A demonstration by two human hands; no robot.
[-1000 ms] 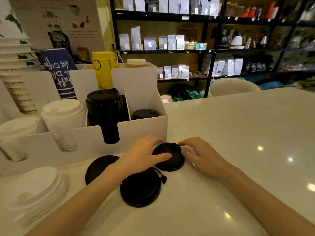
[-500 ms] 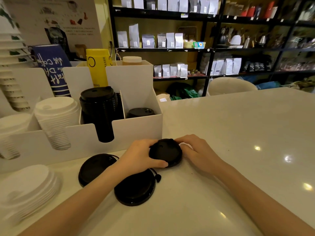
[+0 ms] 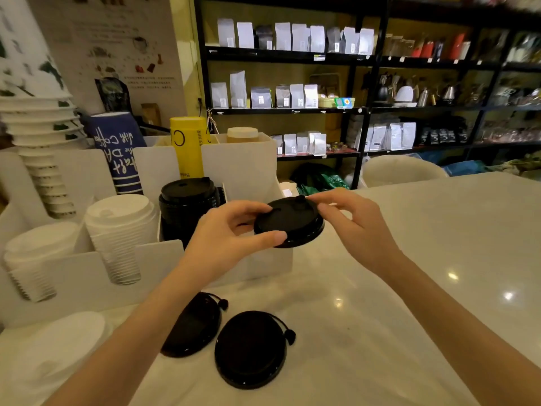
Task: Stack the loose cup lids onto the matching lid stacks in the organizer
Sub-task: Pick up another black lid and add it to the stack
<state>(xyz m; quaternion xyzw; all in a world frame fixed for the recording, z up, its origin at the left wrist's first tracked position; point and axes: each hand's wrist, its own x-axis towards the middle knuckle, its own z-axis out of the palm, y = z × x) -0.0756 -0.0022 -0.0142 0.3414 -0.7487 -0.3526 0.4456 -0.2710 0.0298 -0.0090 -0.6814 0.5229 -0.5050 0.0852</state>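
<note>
A small black lid (image 3: 288, 221) is held in the air above the right end of the white organizer (image 3: 73, 276). My left hand (image 3: 225, 238) pinches its near-left rim. My right hand (image 3: 354, 227) touches its far-right rim with the fingertips. Two larger black lids (image 3: 251, 350) (image 3: 196, 326) with tethered plugs lie flat on the counter below. A tall stack of black lids (image 3: 187, 209) stands in the organizer's middle slot, and two stacks of white lids (image 3: 120, 230) (image 3: 32, 256) fill the slots to its left. The rightmost slot is hidden behind my hands.
A loose pile of white lids (image 3: 55, 356) sits at the counter's near left. Paper cup stacks (image 3: 44, 153), a blue sleeve (image 3: 120, 150) and a yellow canister (image 3: 187, 148) stand behind the organizer. The white counter (image 3: 439, 259) stretches right. Shelves of bags line the back.
Both hands have lifted the small black lid off the counter and carried it up and back, over the organizer's right end. The two larger black lids stayed in place.
</note>
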